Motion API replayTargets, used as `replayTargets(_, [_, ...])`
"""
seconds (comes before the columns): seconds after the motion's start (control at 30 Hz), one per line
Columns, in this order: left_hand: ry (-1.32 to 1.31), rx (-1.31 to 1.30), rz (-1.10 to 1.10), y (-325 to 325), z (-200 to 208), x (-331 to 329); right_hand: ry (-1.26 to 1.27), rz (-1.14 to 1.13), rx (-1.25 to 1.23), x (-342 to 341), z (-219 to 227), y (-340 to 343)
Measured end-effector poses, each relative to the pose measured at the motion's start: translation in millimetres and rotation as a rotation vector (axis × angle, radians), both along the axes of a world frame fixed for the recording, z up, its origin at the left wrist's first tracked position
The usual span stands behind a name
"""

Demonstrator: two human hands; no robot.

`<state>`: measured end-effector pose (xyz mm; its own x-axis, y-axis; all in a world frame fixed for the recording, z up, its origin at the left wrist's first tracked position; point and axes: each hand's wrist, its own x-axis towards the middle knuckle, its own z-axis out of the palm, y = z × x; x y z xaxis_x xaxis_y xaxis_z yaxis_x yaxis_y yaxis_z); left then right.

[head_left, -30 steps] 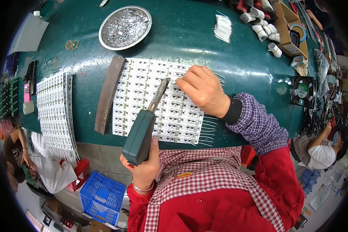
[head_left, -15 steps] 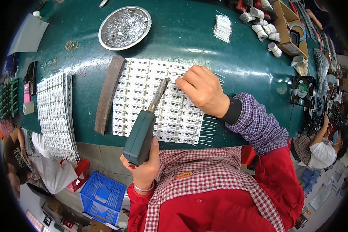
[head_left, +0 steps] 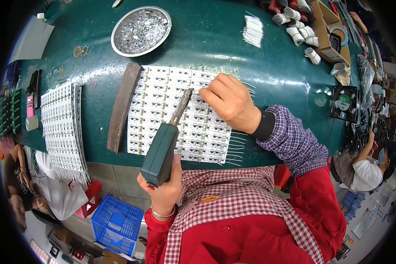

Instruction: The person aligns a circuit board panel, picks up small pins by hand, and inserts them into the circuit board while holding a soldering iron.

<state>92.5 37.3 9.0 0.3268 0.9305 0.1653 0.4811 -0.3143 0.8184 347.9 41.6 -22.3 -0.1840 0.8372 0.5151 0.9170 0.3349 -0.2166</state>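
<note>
A panel of white circuit boards point(head_left: 156, 127) lies flat on the green table, with thin white wires point(head_left: 236, 145) sticking out past its right edge. My left hand point(head_left: 165, 193) is wrapped round the dark green handle of a soldering gun point(head_left: 159, 154). The gun's metal tip rests at the panel's upper middle, close to my right fingertips. Above the panel's right part, my right hand point(head_left: 231, 101) is closed in a pinch on a thin white wire, mostly hidden by the fingers. A dark curved bar point(head_left: 122, 110) lies along the panel's left edge.
At the far side stands a metal bowl point(head_left: 141, 33) of silvery scraps. White wires point(head_left: 253, 31) lie in a pile beyond the panel. More board panels point(head_left: 61, 127) are stacked on the left. A cardboard box point(head_left: 334, 53), wire bundles point(head_left: 301, 33) and a fan point(head_left: 345, 103) sit on the right.
The soldering gun has shifted up very slightly in my left hand, its tip still by my right fingertips. My right hand has barely moved.
</note>
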Motion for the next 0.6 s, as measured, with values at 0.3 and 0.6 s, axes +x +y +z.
replayTargets(0.3, [-0.142, -0.283, 0.084, -4.6, -4.1, -10.7, 0.015, 0.004, 0.005, -0.8, -0.5, 1.3])
replayTargets(0.6, [-0.335, -0.477, 0.199, -6.1, 1.4, -15.6, -0.014, -0.005, 0.017, -1.5, -2.1, 1.4])
